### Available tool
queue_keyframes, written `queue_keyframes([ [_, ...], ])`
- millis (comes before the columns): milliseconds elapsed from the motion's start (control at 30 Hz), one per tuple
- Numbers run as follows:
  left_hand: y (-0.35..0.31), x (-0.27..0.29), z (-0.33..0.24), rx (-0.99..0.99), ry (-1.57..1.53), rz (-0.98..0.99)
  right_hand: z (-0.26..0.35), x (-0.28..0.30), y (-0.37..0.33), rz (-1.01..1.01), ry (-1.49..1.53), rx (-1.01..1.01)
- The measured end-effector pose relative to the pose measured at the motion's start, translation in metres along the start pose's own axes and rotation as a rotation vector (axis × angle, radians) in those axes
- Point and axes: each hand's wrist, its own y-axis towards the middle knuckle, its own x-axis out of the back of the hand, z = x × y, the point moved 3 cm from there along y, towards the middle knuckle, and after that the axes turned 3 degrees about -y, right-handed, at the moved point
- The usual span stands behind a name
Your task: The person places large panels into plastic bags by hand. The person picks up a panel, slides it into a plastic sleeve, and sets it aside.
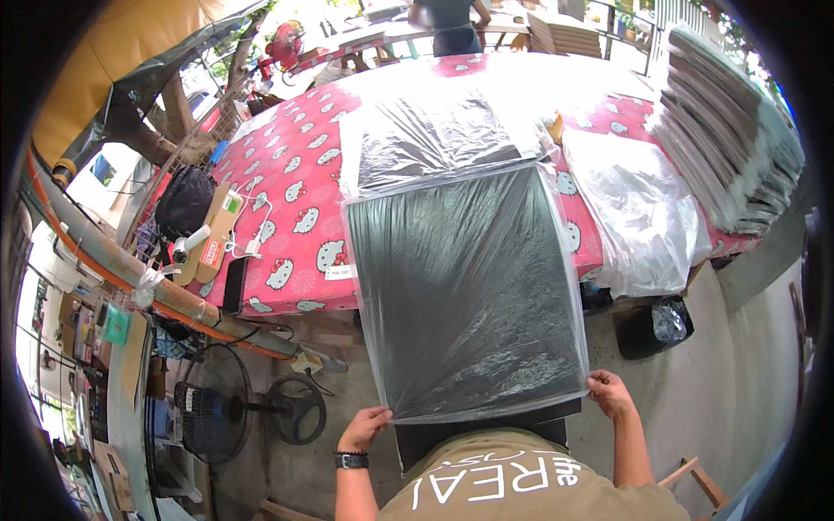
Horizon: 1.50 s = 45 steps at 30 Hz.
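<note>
1. Head view, far left: got a grey pipe (187,300) slanting down, with a black fan (201,404) lower down near it.
2. Moving right, can see a black bag (184,200) up at the table's left side, plus a cardboard box (224,226) just beside it and a white cylinder-shaped thing (193,239) near both. Also spotted a flat black slab (233,286) near the table corner, kinda phone-shaped.
3. Next, looking at the left hand (369,424): pinching the near left corner of the plastic, thumb and fingers pressed together. Wearing a dark watch (352,462) on that wrist.
4. Middle: got the clear plastic (469,295) stretched pretty flat over something dark, lying partly on the pink cat-print tablecloth (300,221) and reaching past the near edge toward the olive shirt (512,482). Can't tell if it's a bag or a loose sheet. Way across the table, see a co-worker (456,26) in dark clothes.
5. Then the right hand (611,393): fingers curled in at the near right corner, looks like pinching the plastic edge; can't make out every fingertip.
6. Right side: see more clear plastic (638,204) draped over the table edge, a black bin (638,334) below, and a tall leaning stack (721,130) at the far right.
</note>
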Motion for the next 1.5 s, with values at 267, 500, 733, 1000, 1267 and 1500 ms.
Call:
queue_keyframes([
  [267, -0.028, -0.025, 0.011, 0.045, 0.356, -0.074, -0.065, 0.029, -0.026, 0.02, -0.18, -0.142],
  [500, -0.022, -0.058, -0.031, -0.212, -0.159, 0.078, -0.04, -0.004, -0.051, 0.559, -0.569, -0.401],
  [733, -0.036, -0.123, -0.084, -0.236, 0.083, 0.305, 0.05, -0.099, -0.077, 0.206, 0.813, 0.493],
  [1000, -0.026, -0.209, -0.083, -0.353, 0.748, 0.924, 0.107, -0.034, -0.106, -0.666, 0.5, 0.759],
  [1267, -0.019, -0.207, -0.087, -0.594, 0.511, 0.87, 0.233, -0.081, -0.205, -1.164, -0.203, 1.487],
  [1500, -0.009, -0.126, -0.085, -0.46, 0.29, 0.389, 0.351, -0.208, -0.083, -0.691, -1.285, 2.1],
])
